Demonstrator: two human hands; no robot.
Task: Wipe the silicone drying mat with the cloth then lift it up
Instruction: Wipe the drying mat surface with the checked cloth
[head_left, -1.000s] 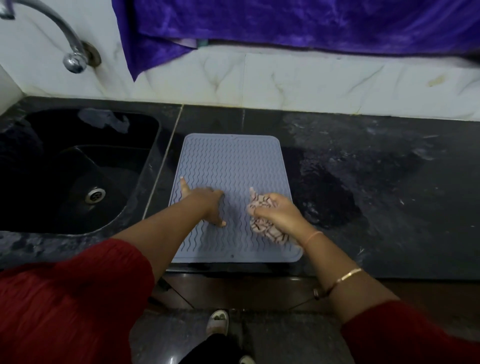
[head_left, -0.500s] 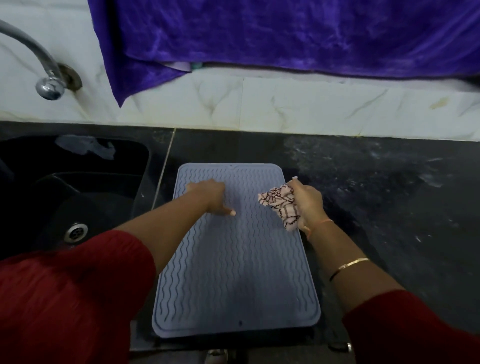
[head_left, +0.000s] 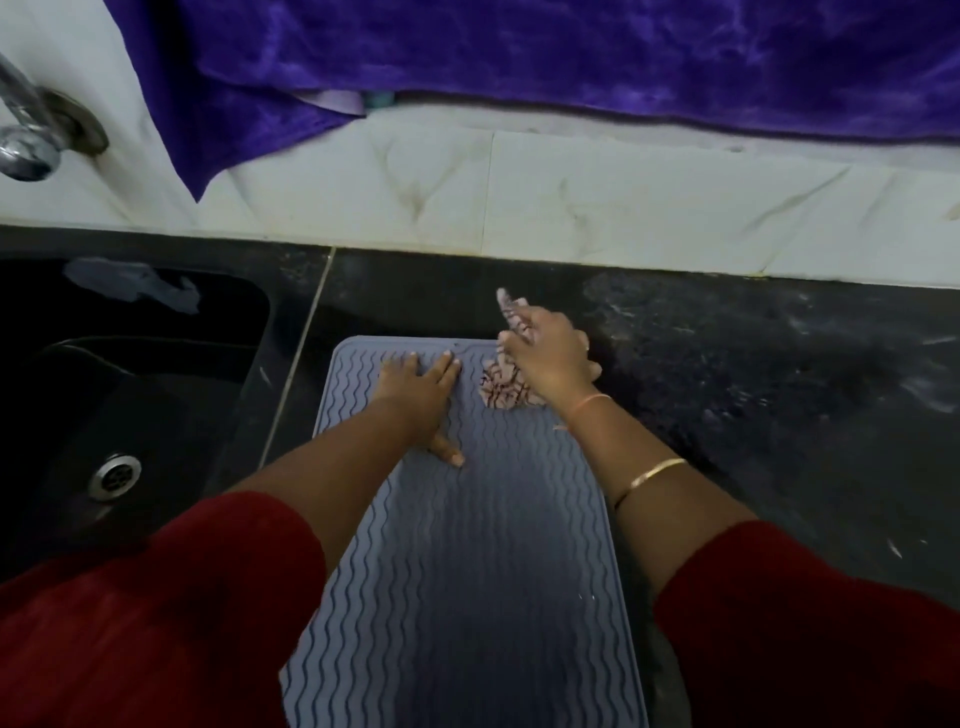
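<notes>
A grey-blue silicone drying mat (head_left: 467, 561) with wavy ridges lies flat on the black counter. My left hand (head_left: 418, 395) presses flat on its far left part, fingers straight, thumb spread toward me. My right hand (head_left: 548, 358) grips a crumpled white cloth (head_left: 501, 387) with dark red lines at the mat's far right corner. Part of the cloth sticks out beyond the fingers, past the mat's far edge.
A black sink (head_left: 130, 395) with a metal drain (head_left: 115, 475) lies to the left, a chrome tap (head_left: 28, 135) above it. Behind the counter (head_left: 779, 395) rises a white marble wall (head_left: 571, 202) with a purple cloth (head_left: 519, 62) hanging over it.
My right hand has carried the cloth from the near part of the mat up to its far right corner. My left hand slid toward the far edge. The view moved closer.
</notes>
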